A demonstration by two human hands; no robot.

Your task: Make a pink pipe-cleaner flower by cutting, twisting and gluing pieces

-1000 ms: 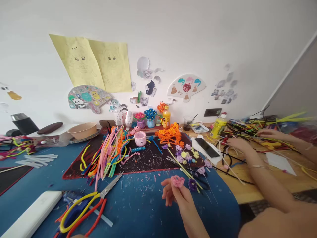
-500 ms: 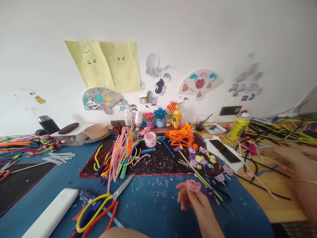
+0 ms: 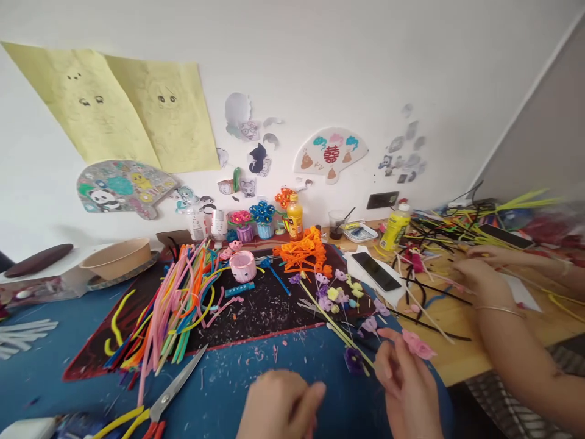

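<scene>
My right hand pinches a pink pipe-cleaner flower by its underside, above the right edge of the blue mat. My left hand is at the front middle with its fingers curled and its thumb against them. Whatever it may hold is hidden. Just left of the right hand lie a dark purple flower and pale green stems. Lilac flowers are spread beyond them. Scissors with yellow and red handles lie open to the left.
A pipe-cleaner bundle lies left, near a pink pot. Orange pipe-cleaner pieces are heaped behind. A phone rests on white paper. At right, another person's arms reach over the wooden table.
The view has swung to the right. My left hand has come up into the front middle. My right hand, with the pink flower, has shifted right. The other person's hands have also moved.
</scene>
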